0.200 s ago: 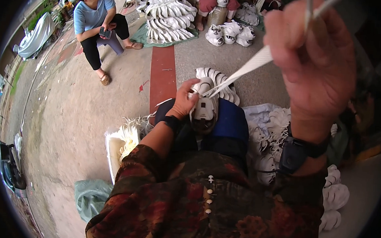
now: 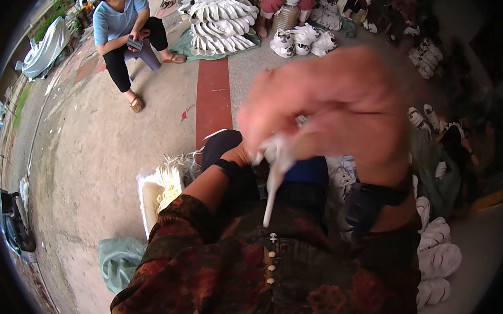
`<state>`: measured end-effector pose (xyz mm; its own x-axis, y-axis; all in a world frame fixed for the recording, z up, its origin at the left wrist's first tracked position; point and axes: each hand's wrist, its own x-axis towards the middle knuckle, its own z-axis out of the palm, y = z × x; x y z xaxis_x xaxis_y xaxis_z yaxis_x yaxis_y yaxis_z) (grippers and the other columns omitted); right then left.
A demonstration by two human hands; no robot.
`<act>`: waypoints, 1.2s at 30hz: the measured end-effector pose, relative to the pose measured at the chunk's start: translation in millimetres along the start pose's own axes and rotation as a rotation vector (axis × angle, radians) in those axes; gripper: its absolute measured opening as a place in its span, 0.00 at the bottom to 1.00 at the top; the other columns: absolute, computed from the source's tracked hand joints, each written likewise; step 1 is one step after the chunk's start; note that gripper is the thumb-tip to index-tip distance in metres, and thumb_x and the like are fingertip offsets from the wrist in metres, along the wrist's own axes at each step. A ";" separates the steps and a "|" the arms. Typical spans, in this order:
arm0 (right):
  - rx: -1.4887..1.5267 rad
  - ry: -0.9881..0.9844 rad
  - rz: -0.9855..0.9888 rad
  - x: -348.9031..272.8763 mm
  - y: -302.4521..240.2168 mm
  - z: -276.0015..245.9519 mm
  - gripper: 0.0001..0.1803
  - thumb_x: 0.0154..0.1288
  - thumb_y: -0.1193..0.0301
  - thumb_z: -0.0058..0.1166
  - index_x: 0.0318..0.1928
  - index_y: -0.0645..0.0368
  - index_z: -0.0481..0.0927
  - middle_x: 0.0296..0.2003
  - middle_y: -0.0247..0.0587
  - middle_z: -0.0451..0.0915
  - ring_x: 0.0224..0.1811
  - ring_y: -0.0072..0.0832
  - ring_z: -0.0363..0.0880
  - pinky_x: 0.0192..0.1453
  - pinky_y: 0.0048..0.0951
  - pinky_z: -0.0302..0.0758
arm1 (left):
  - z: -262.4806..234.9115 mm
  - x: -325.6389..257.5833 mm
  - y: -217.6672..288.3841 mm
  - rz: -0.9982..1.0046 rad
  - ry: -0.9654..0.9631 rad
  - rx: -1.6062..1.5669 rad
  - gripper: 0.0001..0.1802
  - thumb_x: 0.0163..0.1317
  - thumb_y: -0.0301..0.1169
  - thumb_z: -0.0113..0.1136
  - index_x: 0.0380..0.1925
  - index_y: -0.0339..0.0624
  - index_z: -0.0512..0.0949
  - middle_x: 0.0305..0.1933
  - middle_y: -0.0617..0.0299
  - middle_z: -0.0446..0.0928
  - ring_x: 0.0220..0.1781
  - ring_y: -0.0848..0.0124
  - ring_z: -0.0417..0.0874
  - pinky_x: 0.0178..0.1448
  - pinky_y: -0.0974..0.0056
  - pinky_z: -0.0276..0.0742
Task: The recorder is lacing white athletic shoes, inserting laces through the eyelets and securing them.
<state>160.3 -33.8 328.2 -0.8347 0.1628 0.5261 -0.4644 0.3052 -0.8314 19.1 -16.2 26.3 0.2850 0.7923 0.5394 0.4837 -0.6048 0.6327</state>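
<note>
My right hand (image 2: 328, 107), smeared by motion, is closed in front of my lap with a white shoelace (image 2: 273, 186) pinched in its fingers. The lace's end hangs down in front of my patterned shirt. Behind it, only the wrist and the edge of my left hand (image 2: 241, 155) show; its fingers are hidden. The white shoe seen earlier on my lap is covered by my right hand now. Dark bands circle both my wrists.
An open white box of pale laces (image 2: 164, 187) stands left of my lap, near a green plastic bag (image 2: 122, 261). Piled white shoe uppers (image 2: 221, 27) lie ahead. More white shoes (image 2: 439, 260) line the right. A person (image 2: 121, 31) sits on a stool, holding a phone.
My right hand has swung down and left from the upper right, bringing the lace toward my lap. It now hides the shoe and my left fingers. The stretched lace now hangs slack.
</note>
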 end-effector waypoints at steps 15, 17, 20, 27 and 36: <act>0.035 0.952 0.839 -152.9 302.7 -51.4 0.06 0.49 0.79 0.57 0.28 0.62 0.74 0.19 0.35 0.74 0.17 0.17 0.69 0.19 0.16 0.63 | 10.0 -7.3 10.6 -0.121 -0.136 0.054 0.09 0.54 0.35 0.54 0.26 0.41 0.77 0.25 0.54 0.75 0.30 0.56 0.77 0.34 0.59 0.73; 0.036 0.962 0.850 -149.6 307.9 -53.5 0.06 0.50 0.79 0.57 0.30 0.63 0.75 0.18 0.34 0.74 0.17 0.17 0.70 0.19 0.16 0.63 | 11.7 -5.0 8.5 -0.121 -0.091 0.032 0.13 0.55 0.40 0.55 0.21 0.41 0.76 0.23 0.54 0.74 0.28 0.56 0.77 0.33 0.57 0.72; 0.059 1.010 0.861 -148.5 304.7 -55.4 0.06 0.51 0.79 0.56 0.32 0.63 0.76 0.20 0.33 0.74 0.19 0.16 0.70 0.20 0.15 0.63 | 9.1 -1.7 6.7 -0.148 -0.165 -0.007 0.08 0.51 0.34 0.55 0.25 0.41 0.76 0.25 0.54 0.74 0.30 0.55 0.76 0.34 0.56 0.72; 0.364 0.768 0.757 -157.4 302.2 -54.1 0.07 0.53 0.68 0.57 0.26 0.58 0.77 0.20 0.27 0.73 0.21 0.13 0.66 0.27 0.14 0.61 | 6.9 -12.1 -0.2 -0.045 -0.161 0.000 0.11 0.50 0.30 0.49 0.32 0.39 0.75 0.30 0.54 0.74 0.33 0.54 0.75 0.37 0.56 0.72; 0.381 0.856 0.831 -138.4 293.8 -52.3 0.11 0.53 0.68 0.60 0.19 0.57 0.74 0.14 0.24 0.66 0.15 0.12 0.58 0.20 0.16 0.52 | 0.2 0.6 15.2 -0.081 -0.118 -0.029 0.09 0.53 0.35 0.55 0.23 0.41 0.76 0.20 0.55 0.71 0.24 0.55 0.75 0.28 0.57 0.70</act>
<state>154.8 82.4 20.5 -0.5219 0.7765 -0.3531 -0.0653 -0.4491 -0.8911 26.8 -24.9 36.2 0.3420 0.8416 0.4179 0.4853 -0.5390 0.6884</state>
